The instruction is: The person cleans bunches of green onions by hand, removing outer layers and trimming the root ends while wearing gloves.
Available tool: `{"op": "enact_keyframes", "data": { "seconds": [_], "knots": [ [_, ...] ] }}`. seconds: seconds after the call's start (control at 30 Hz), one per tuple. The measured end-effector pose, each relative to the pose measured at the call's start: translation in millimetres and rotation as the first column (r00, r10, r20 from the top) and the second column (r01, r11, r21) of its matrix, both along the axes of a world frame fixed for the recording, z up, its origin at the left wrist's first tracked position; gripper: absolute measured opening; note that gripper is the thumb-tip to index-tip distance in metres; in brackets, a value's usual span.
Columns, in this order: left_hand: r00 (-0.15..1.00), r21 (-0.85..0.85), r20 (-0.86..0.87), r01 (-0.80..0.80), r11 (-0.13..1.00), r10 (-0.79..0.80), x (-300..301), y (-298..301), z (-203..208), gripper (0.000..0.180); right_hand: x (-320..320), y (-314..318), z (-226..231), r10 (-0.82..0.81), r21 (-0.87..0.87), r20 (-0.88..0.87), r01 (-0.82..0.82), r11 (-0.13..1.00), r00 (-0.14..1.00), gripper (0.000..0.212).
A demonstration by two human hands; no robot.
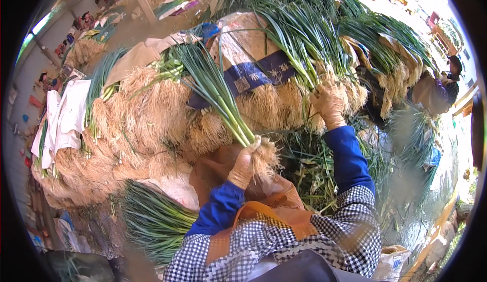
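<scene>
My left hand (243, 166), in a tan glove, is closed round a small bunch of green onions (227, 110) just above its pale roots. Those leaves slant up and to the left, over the pile. My right hand (329, 102), gloved the same way, is stretched out to the long heap of green onions (304, 33). Its fingers are curled at the white stem bases, and some stalks seem to be in its grip, though the fingertips are partly hidden. Matted tan roots (147, 107) hang along the heap's near side.
Printed sacking (248, 43) covers part of the heap. Loose green leaves (309, 170) lie below my right arm. Another bundle of green onions (157, 218) is at lower left. A brown apron (218, 173) covers my lap. A person (450, 81) is at the far right.
</scene>
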State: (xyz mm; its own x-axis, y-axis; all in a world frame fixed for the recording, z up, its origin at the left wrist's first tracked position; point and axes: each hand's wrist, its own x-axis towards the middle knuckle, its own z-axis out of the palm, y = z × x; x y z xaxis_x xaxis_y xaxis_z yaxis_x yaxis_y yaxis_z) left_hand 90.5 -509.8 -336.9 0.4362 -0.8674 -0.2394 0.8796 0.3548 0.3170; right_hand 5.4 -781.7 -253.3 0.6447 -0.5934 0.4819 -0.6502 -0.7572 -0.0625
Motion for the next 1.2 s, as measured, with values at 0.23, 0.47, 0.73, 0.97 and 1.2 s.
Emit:
{"op": "enact_keyframes", "data": {
  "seconds": [0.23,0.47,0.73,0.97,1.2],
  "knots": [
    [0.994,0.032,-0.096,0.051,0.998,-0.047,-21.7,-10.6,-11.4,0.017,-17.5,6.2,-24.9,0.163,0.046,0.253,-0.180,0.982,0.953,0.026],
    [0.986,0.005,-0.155,0.065,0.998,-0.064,-31.4,-12.1,-17.0,0.014,41.2,-34.5,-27.8,0.023,0.140,-0.324,0.024,0.990,0.946,0.038],
    [0.996,0.118,0.086,0.018,0.993,-0.028,-57.1,-39.2,-3.4,0.012,10.7,80.6,-17.4,0.281,0.466,0.105,-0.297,0.833,0.954,0.041],
    [0.916,0.258,0.375,-0.250,0.933,0.142,-66.2,-58.2,-47.2,0.016,17.3,105.4,-84.5,0.064,0.657,0.452,-0.381,0.651,0.890,0.034],
    [0.866,0.264,0.427,-0.396,0.880,0.261,-31.1,-40.2,-41.7,0.015,-112.5,148.7,-46.4,-0.198,0.781,0.620,-0.571,0.253,0.759,0.029]
  ]
}}
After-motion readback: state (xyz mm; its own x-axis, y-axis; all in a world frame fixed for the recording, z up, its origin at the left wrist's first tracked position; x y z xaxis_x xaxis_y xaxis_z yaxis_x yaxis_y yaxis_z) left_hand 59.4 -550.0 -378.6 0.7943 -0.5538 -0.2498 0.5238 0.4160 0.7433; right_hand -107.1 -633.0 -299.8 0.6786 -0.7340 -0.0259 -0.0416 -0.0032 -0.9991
